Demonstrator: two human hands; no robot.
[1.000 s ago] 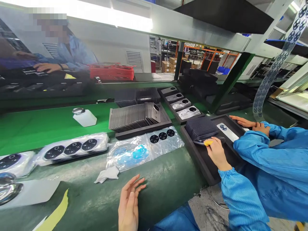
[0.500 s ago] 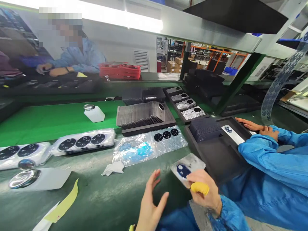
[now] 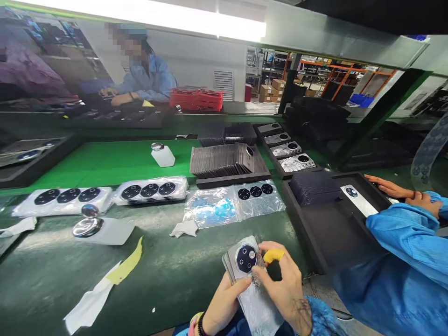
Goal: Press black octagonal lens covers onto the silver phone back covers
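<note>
Grey marbled phone back covers [image 3: 261,305], two or three overlapping, are tilted up in front of me above the bench. The top one carries a dark round camera plate [image 3: 245,258] with several small holes. My left hand [image 3: 222,302] is closed around their left side, thumb on the front. At the right edge, by the camera plate, my right hand [image 3: 286,284] pinches the top cover between thumb and forefinger. A yellow finger cot [image 3: 273,255] sits on one of its fingers.
Black trays hold rows of covers [image 3: 220,161] behind. Bagged camera plates [image 3: 150,190], a clear plastic sheet [image 3: 210,210], two dispenser bottles [image 3: 163,155] and a yellow paper strip [image 3: 128,263] lie around. At right, a co-worker's blue sleeve [image 3: 406,228] reaches over a black tray [image 3: 336,235].
My right hand has brought the cover left, to my left hand. My left hand was open and now grips the covers. The view has swung left.
</note>
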